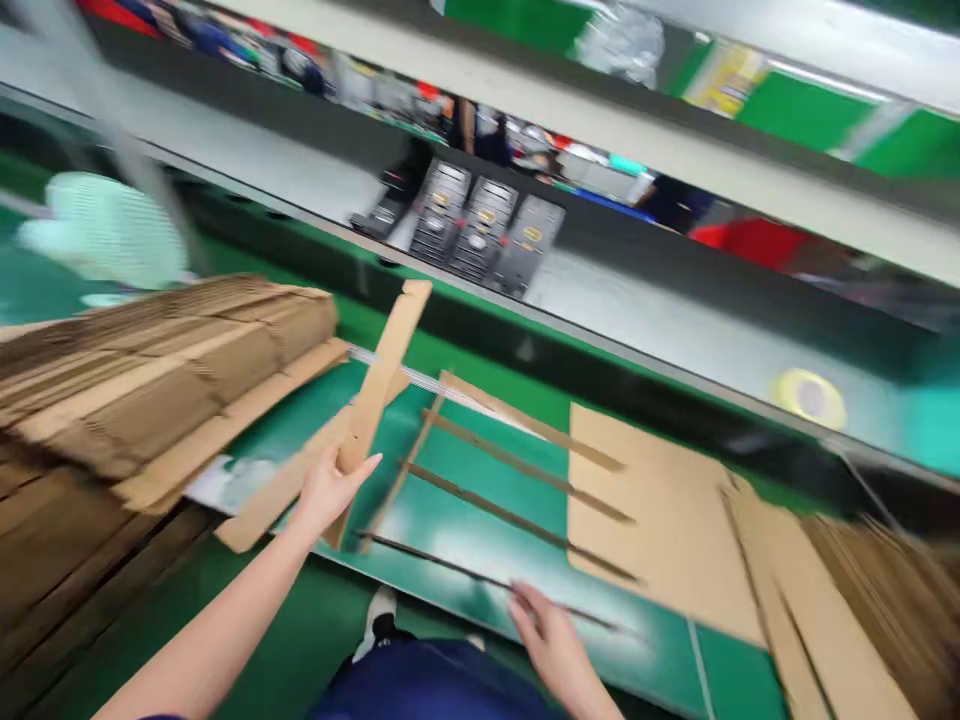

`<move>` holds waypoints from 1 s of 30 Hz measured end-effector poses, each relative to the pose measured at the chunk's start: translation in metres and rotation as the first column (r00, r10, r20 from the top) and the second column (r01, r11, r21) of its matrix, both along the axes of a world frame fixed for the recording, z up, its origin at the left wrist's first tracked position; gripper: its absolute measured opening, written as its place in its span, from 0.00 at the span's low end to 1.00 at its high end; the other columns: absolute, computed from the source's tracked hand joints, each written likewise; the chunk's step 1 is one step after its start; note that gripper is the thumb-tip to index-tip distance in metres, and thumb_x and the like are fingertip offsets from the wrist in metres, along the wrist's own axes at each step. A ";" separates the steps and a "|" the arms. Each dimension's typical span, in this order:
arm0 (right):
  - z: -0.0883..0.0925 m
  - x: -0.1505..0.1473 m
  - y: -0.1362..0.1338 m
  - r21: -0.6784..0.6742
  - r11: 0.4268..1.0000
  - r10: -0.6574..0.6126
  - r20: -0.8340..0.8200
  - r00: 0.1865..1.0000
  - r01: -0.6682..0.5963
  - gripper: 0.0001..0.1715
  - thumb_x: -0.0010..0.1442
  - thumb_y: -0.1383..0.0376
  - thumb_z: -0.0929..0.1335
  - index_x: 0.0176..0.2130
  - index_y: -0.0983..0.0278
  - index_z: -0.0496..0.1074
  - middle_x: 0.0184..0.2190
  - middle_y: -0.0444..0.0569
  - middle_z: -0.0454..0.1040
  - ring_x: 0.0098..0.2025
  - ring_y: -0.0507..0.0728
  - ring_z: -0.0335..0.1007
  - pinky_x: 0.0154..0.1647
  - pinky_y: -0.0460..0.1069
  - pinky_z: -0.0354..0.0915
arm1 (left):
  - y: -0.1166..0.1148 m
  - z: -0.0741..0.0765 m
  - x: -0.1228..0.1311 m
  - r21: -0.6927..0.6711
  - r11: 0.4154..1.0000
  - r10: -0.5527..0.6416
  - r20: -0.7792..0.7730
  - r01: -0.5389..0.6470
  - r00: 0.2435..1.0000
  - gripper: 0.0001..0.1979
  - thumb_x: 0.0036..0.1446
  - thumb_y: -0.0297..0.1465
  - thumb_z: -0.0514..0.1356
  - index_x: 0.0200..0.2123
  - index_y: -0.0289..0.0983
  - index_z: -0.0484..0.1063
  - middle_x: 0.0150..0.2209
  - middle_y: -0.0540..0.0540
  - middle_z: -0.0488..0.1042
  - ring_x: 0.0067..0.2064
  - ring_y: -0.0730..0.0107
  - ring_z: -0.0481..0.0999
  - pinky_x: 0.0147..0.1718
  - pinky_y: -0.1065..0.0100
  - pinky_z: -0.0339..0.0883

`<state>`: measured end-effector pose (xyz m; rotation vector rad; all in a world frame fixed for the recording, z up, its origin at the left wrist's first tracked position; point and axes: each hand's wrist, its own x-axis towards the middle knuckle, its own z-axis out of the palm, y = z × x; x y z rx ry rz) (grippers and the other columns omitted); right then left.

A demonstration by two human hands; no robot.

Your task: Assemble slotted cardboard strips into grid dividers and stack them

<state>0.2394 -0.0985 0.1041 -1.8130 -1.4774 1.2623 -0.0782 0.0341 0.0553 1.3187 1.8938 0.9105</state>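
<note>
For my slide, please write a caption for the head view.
Left hand holds a tilted cardboard strip; right hand touches a thin strip on the green table.

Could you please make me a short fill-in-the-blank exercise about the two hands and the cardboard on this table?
1. The left hand holds a cardboard strip whose free end points ____.
2. The right hand touches a thin strip lying on the ____ table.
3. The stack of flat cardboard lies to the ____ of the left hand.

Missing words: upward; green; left
</note>
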 end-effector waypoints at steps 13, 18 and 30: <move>-0.008 0.104 -0.066 0.428 0.850 -0.496 0.451 0.742 0.308 0.18 0.64 0.56 0.55 0.31 0.62 0.65 0.18 0.44 0.68 0.19 0.53 0.62 0.22 0.46 0.55 | -0.095 0.010 0.277 0.094 0.592 -0.787 0.283 0.801 0.549 0.38 0.56 0.51 0.54 0.64 0.39 0.48 0.66 0.36 0.53 0.66 0.57 0.53 0.62 0.53 0.53; -0.024 0.218 -0.093 0.404 0.780 -0.624 0.556 0.549 0.477 0.19 0.59 0.51 0.56 0.29 0.60 0.63 0.22 0.47 0.70 0.24 0.55 0.65 0.26 0.48 0.57 | -0.115 -0.020 0.322 0.022 0.463 -0.873 -0.164 0.886 0.460 0.28 0.63 0.44 0.49 0.62 0.38 0.56 0.68 0.38 0.48 0.69 0.54 0.43 0.62 0.48 0.49; -0.091 0.252 -0.085 0.217 0.929 -0.363 0.692 0.624 0.300 0.17 0.62 0.57 0.54 0.33 0.63 0.64 0.24 0.48 0.70 0.26 0.56 0.65 0.28 0.48 0.55 | -0.145 -0.061 0.378 -0.311 0.089 -0.932 -0.362 0.946 -0.032 0.28 0.54 0.21 0.52 0.58 0.43 0.62 0.45 0.44 0.76 0.44 0.61 0.76 0.42 0.61 0.67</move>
